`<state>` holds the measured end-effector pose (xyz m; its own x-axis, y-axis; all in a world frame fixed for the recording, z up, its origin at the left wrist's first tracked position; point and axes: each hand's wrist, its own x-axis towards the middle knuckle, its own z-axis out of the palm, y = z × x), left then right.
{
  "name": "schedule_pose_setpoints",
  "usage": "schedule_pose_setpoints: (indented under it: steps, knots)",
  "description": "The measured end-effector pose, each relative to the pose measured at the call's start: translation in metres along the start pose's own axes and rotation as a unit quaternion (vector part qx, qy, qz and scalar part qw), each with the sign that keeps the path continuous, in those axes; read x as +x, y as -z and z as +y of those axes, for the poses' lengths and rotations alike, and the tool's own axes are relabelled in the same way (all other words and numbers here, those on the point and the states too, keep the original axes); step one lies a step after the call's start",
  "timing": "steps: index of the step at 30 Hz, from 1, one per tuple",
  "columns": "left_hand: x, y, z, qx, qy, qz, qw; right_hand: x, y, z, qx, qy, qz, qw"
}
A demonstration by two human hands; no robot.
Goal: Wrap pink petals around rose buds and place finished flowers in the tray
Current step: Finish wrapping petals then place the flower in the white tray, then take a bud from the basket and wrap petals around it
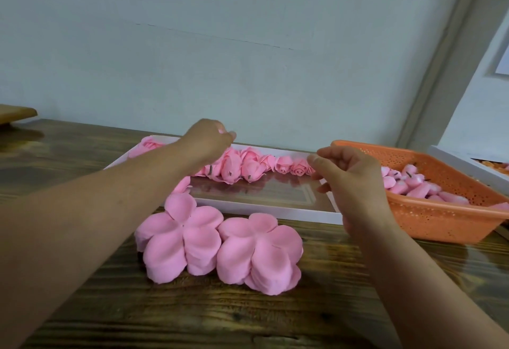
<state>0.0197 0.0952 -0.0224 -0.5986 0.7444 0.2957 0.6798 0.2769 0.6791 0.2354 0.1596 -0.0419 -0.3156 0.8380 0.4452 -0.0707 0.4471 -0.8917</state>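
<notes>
A white tray (275,212) lies on the wooden table with a row of finished pink roses (248,165) along its far side. My left hand (210,139) hovers over that row with fingers curled; a bit of pink shows at the fingertips, too small to identify. My right hand (349,172) hangs above the tray's right end, fingers loosely curled, holding nothing. Two stacks of pink petal sheets (220,249) lie in front of the tray. An orange basket (435,216) at the right holds pink rose buds (407,183).
A wall runs directly behind the tray. A second white tray (468,157) shows at the far right behind the basket. A wooden object (16,114) sits at the far left. Bare wooden table (192,318) lies in front of the petal stacks.
</notes>
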Motion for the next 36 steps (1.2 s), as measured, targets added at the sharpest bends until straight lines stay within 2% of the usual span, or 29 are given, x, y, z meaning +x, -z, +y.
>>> schedule_pose_setpoints:
  steps: [3, 7, 13, 19, 28, 36]
  knots:
    - [0.006, -0.008, -0.019, 0.196, -0.018, -0.033, 0.980, 0.002, 0.003, 0.001, -0.009, 0.007, 0.002, 1.000]
    - [0.008, -0.015, -0.037, 0.326, -0.021, -0.110, 0.939, 0.005, 0.005, 0.003, -0.019, 0.016, 0.004, 1.000]
    - [0.012, -0.026, -0.043, 0.349, -0.031, -0.168, 0.921, 0.004, 0.003, 0.005, -0.029, 0.022, -0.017, 0.999]
    - [0.011, -0.031, -0.058, 0.385, -0.018, -0.169, 0.907, 0.006, 0.005, 0.005, -0.027, 0.029, -0.015, 0.999]
    - [0.010, -0.034, -0.063, 0.323, -0.001, -0.190, 0.927, 0.005, 0.003, 0.007, -0.031, 0.031, -0.022, 0.999]
    - [0.010, -0.035, -0.059, 0.335, 0.012, -0.207, 0.919, 0.004, 0.004, 0.003, -0.042, 0.032, -0.017, 0.998]
